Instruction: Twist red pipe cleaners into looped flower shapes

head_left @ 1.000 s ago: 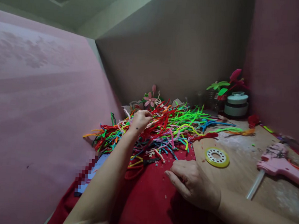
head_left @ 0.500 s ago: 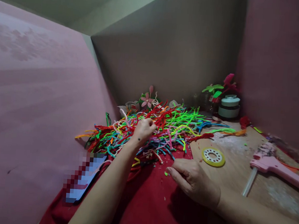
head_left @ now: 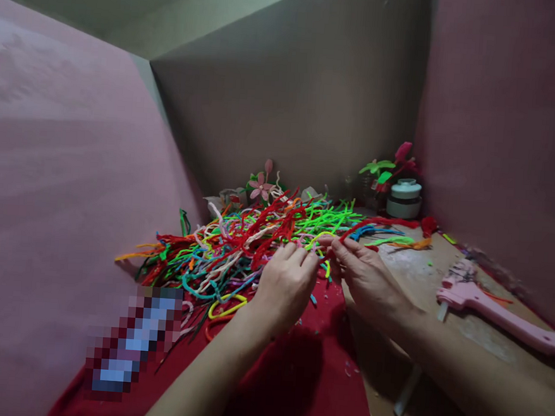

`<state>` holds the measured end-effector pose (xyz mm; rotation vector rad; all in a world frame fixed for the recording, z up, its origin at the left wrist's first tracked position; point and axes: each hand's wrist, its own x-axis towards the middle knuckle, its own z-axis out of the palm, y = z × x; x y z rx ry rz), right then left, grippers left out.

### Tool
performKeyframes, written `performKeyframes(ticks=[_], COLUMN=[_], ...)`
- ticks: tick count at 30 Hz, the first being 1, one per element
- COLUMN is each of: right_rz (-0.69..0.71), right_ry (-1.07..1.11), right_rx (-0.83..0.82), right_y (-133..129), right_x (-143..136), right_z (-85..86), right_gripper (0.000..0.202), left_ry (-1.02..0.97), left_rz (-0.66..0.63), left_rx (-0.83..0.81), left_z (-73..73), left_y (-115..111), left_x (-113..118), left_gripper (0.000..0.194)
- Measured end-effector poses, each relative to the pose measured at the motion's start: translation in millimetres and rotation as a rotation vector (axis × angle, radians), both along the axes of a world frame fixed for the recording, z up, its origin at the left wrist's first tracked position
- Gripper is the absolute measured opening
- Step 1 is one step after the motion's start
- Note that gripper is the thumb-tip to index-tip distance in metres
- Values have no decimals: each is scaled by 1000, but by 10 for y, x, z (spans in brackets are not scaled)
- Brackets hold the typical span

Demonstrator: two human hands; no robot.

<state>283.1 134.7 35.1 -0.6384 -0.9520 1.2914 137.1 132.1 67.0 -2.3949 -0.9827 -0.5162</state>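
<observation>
A fuzzy red pipe cleaner [head_left: 385,222] is held between my two hands and arcs up and away to the right. My right hand [head_left: 372,281] pinches it between thumb and forefinger. Close beside it, my left hand [head_left: 288,288] has its fingers curled around the near end, which they mostly cover. Both hands are in front of a large tangled pile of pipe cleaners [head_left: 227,249] in red, green, white, yellow and blue.
A pink glue gun [head_left: 494,305] with a clear glue stick lies on the brown board [head_left: 378,392] at right. Pixelated at left is a phone-like object [head_left: 139,344]. Pipe-cleaner flowers [head_left: 260,186] and a lidded pale jar [head_left: 404,199] stand at the back. Red cloth [head_left: 264,397] covers the table.
My left hand has come back from the pile toward the right hand. My right hand has risen to meet it, and a red pipe cleaner is now between them. The tape roll is now hidden.
</observation>
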Motion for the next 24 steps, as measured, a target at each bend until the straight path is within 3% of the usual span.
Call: performKeyframes(ticks=[5,7,10,12,16,19,24], right_rz=[105,123,22,20,171,268,404], right_ry=[220,190,19,-122,-370,-480,-529], right_rx=[-28,-44,-75,-100,-80,-44,2], right_y=[18,20,15,-10,-112,-181,-213], right_x=[92,98,78,55,10,-11,-41], right_z=[84,73,32,20,57,75,14], right_gripper=[19,20,21,22,26,30,34], left_ry=[68,41,-133,-361,-874,-1207,-1502], left_rz=[61,62,70,32,-48,-109,-304], left_rx=[-4,-11,-17,-150,-643,-918,-1129], left_z=[-48,8,139,232,334,281,107], left_y=[2,35,62,55,35,57,70], left_x=[-72,-183,-343,-404,-399,-339,-200], left_gripper=[16,15,15,14,13,19,19])
